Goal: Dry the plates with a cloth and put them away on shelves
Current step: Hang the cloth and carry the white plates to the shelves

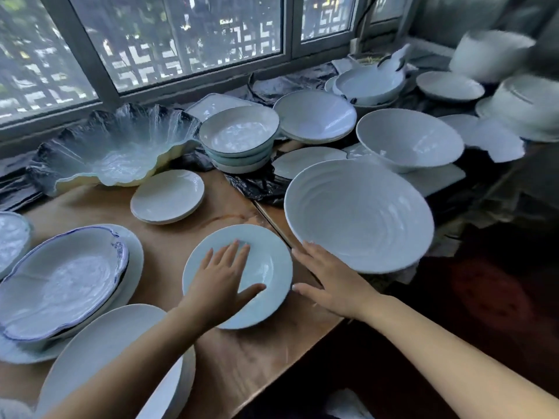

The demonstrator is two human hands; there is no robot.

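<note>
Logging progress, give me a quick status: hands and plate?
Left hand flat on pale plate. Right hand open beside it. No cloth visible. Big ribbed bowl crowds right.

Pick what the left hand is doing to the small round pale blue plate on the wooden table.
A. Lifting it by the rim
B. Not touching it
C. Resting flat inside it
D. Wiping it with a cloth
C: the left hand lies with its fingers spread inside the small round pale blue plate, with no cloth in sight.

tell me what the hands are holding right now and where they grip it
Nothing is gripped. The left hand lies flat in the pale blue plate; the right hand is open beside its rim.
</note>
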